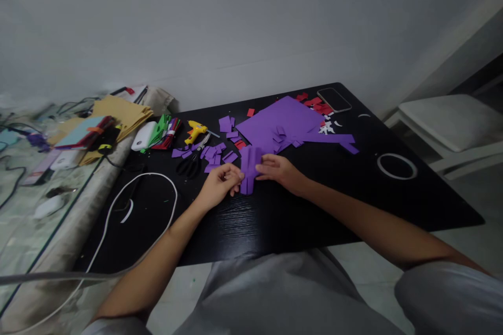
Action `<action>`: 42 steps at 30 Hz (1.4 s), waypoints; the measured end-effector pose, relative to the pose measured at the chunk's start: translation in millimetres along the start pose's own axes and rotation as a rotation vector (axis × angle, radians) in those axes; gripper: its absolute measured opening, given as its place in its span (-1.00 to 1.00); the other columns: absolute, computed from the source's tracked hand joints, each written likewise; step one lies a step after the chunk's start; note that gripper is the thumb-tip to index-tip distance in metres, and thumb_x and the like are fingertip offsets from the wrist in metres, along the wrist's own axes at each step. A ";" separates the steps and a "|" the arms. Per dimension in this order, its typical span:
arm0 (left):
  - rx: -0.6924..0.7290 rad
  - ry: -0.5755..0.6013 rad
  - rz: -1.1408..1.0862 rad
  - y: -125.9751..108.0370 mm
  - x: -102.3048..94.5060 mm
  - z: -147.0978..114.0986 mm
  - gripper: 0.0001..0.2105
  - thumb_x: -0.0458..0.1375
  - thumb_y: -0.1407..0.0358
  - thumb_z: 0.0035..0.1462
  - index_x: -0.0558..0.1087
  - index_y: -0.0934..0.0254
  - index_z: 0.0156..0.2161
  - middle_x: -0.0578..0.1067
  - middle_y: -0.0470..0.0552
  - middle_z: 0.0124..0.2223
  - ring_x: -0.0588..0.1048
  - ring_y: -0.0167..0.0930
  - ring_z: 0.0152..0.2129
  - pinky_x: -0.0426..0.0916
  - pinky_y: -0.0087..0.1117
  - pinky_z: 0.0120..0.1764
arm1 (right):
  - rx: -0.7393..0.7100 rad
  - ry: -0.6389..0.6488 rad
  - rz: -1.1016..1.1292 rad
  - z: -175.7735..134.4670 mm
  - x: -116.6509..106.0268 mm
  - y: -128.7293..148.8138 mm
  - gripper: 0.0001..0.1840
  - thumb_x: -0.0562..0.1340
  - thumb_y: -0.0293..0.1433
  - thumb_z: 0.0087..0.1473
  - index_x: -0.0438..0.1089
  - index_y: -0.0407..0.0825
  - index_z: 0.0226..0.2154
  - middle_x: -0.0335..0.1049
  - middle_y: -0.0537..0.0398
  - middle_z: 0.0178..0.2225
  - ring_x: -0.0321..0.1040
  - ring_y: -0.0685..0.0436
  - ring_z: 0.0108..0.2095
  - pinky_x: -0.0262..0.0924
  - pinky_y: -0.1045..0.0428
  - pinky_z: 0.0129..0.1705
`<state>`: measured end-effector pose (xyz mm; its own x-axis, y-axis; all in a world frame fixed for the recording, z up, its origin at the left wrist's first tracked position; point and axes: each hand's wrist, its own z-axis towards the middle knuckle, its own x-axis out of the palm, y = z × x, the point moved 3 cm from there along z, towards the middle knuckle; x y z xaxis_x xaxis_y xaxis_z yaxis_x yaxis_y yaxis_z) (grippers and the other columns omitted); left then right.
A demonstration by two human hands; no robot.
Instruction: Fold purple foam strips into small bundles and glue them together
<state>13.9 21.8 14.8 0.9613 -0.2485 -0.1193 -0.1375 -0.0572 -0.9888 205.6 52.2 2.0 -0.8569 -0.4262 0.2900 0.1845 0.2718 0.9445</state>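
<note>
1. Two hands share the folded paper between them over the table, apparently to steady it: the left hand, curled, pinches its left side; the right hand, fingers straighter, holds its right edge.
2. Scissors and glue gun lie leftward, seemingly for easy reach.
</note>
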 end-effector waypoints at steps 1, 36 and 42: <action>-0.026 -0.004 -0.062 1.2 1.0 0.6 -0.71 0.32 0.14 0.04 0.39 0.32 -0.35 0.48 -0.09 -0.52 0.44 -0.50 -0.65 0.35 -0.51 -0.58 | 0.019 0.011 -0.029 0.0 1.0 -2.7 -0.53 0.49 -0.18 -0.17 0.44 -0.07 -0.24 0.51 0.07 -0.28 0.47 -0.08 -0.25 0.38 -0.02 -0.11; 0.014 -0.023 -0.155 0.1 -6.8 -1.9 -0.73 0.24 0.24 0.15 0.55 0.39 -0.11 0.58 0.01 -0.49 0.62 -0.32 -0.52 0.55 -0.39 -0.48 | -0.126 -0.061 -0.024 -5.7 2.6 -0.3 -0.72 0.45 -0.28 -0.14 0.60 -0.04 -0.30 0.57 0.10 -0.36 0.51 -0.09 -0.40 0.49 -0.06 -0.25; -0.001 0.001 -0.191 -1.3 -5.3 -2.7 -0.74 0.20 0.22 0.18 0.56 0.40 -0.16 0.60 0.08 -0.43 0.62 -0.32 -0.50 0.55 -0.38 -0.48 | -0.122 -0.059 -0.085 -5.6 -1.1 3.6 -0.80 0.38 -0.29 -0.07 0.62 -0.02 -0.33 0.59 0.10 -0.38 0.53 -0.13 -0.29 0.41 -0.04 -0.14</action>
<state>8.4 20.6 17.0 0.9696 -0.2344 0.0709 0.0473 -0.1045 -0.9934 210.0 48.9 5.9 -0.8980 -0.3907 0.2021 0.1642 0.1284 0.9780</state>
